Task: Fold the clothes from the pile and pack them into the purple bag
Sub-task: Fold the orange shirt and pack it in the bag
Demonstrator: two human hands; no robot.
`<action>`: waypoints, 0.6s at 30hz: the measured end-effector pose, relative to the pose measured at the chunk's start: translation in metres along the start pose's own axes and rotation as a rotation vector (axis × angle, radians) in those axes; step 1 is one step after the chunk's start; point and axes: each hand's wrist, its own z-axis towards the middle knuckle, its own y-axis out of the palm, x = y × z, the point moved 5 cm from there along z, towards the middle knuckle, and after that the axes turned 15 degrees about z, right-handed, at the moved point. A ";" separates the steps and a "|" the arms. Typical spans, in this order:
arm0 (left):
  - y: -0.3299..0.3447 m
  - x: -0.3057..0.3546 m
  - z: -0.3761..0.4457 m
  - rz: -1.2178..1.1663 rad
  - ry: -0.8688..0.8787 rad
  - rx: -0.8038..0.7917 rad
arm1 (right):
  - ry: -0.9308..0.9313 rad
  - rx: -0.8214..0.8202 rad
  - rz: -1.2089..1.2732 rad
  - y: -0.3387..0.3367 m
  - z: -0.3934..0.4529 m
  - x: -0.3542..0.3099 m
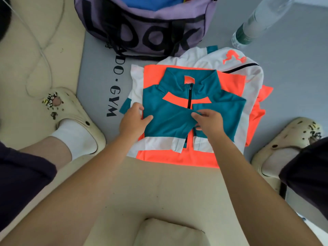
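My left hand [134, 118] pinches the teal jacket [170, 118] at its left edge, my right hand [209, 119] pinches the folded-in sleeve; jacket lies just below the purple bag [142, 32]. If I let go, that sleeve may spring open, and tugging could drag the pile [230, 71] beneath.

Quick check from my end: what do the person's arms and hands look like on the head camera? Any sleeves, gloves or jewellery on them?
Both arms are bare along their whole visible length: no sleeves show on them. The left hand and right hand wear no gloves, and no rings, watch or bracelets show on the fingers or wrists. No cables or markings on them.
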 end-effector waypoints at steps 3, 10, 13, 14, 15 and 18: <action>-0.009 0.013 0.005 -0.007 0.024 0.128 | 0.041 -0.032 -0.010 0.000 0.005 0.003; -0.018 0.047 0.041 0.326 0.281 -0.005 | -0.008 -0.087 -0.060 -0.002 0.011 0.002; -0.033 0.038 0.056 0.317 0.247 0.023 | -0.056 -0.101 -0.119 0.005 0.015 -0.005; -0.037 0.036 0.059 0.325 0.245 0.043 | -0.072 -0.110 -0.145 0.009 0.016 -0.008; -0.041 0.034 0.061 0.335 0.240 0.066 | -0.085 -0.118 -0.157 0.012 0.018 -0.011; -0.047 0.029 0.060 0.297 0.200 0.123 | -0.130 -0.079 -0.173 0.017 0.019 -0.017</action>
